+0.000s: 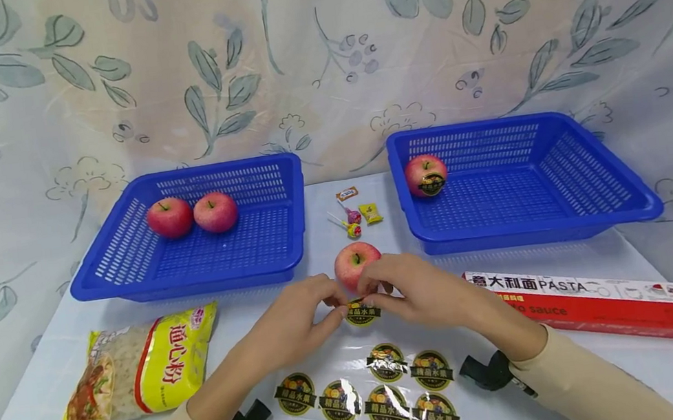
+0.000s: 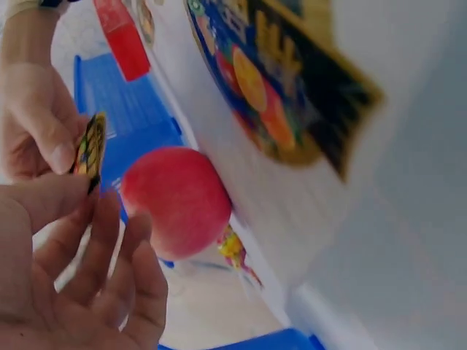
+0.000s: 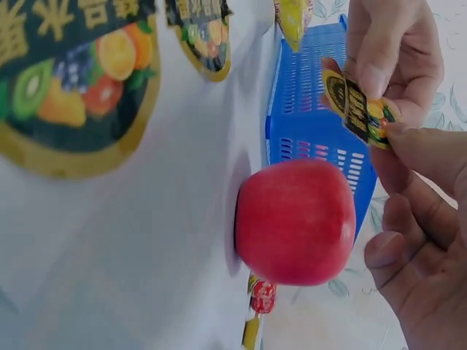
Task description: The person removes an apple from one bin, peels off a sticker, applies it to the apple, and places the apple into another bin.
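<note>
Round stickers [image 1: 387, 407] on a clear, glossy sheet [image 1: 344, 363] lie nearest the camera, black and gold with printed fruit and a banner across each. Beyond them, the left hand [image 1: 302, 318] and right hand [image 1: 417, 291] both pinch one loose sticker [image 1: 363, 313] between thumb and fingers, just in front of an apple [image 1: 355, 261] standing upright on the smooth white desk [image 1: 248, 307]; whether a finger touches the apple I cannot tell. Such thin film could crease or fold onto its presumably gummed back if pulled unevenly, or cling to a thumb. Against the apple's curved, slick skin a flat disc might pucker at the rim, and a careless knuckle could roll the fruit back into the sweets [image 1: 352, 217]. Stiff plastic walls, pierced with slots, form the left basket [image 1: 195, 283], with two plain apples [image 1: 215, 212], and the right basket [image 1: 533, 236], with one stickered apple [image 1: 424, 171]. A crinkly bag [image 1: 143, 370] and a straight-edged box [image 1: 591, 309] lie either side.
</note>
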Motion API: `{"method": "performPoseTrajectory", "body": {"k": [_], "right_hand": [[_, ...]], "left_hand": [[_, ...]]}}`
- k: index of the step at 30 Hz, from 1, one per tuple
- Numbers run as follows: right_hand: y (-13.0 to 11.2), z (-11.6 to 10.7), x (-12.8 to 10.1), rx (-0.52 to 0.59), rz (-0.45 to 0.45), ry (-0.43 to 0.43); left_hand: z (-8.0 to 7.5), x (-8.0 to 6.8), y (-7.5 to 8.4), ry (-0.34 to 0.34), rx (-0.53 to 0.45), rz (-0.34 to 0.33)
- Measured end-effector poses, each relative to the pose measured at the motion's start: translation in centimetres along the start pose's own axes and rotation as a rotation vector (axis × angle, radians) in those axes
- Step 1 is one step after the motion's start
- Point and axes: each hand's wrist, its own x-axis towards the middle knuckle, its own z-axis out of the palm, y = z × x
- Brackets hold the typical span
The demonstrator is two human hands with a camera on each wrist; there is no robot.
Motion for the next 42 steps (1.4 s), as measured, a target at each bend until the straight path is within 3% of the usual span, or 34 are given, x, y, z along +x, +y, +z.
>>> {"method": "performPoseTrajectory", "body": {"k": [5, 10, 18, 23, 29, 35, 42], "right_hand": [[0.6, -0.6, 0.0, -0.050, -0.006, 0.072], [1.2, -1.1, 0.6, -0.096, -0.009, 0.077], [1.6, -0.7, 1.1, -0.168, 0.025, 0.074], [1.9, -0.2, 1.1, -0.193, 0.027, 0.113], [2.2, 0.3, 1.1, -0.193, 0.038, 0.155], [2.2, 0.3, 1.0, -0.174, 0.110, 0.139], [2.5, 0.4, 1.1, -0.162, 0.135, 0.136]], "left_hand": [[0.7, 0.7, -0.1, 0.109, 0.025, -0.056], [1.2, 1.3, 0.0, 0.180, 0.071, -0.067], [1.5, 2.1, -0.2, 0.150, 0.136, -0.108], [1.6, 2.6, -0.5, 0.145, 0.164, -0.098], [1.3, 2.9, -0.5, 0.144, 0.200, -0.096], [1.3, 3.3, -0.5, 0.154, 0.205, -0.105], [1.3, 3.5, -0.5, 0.165, 0.193, -0.117]]}}
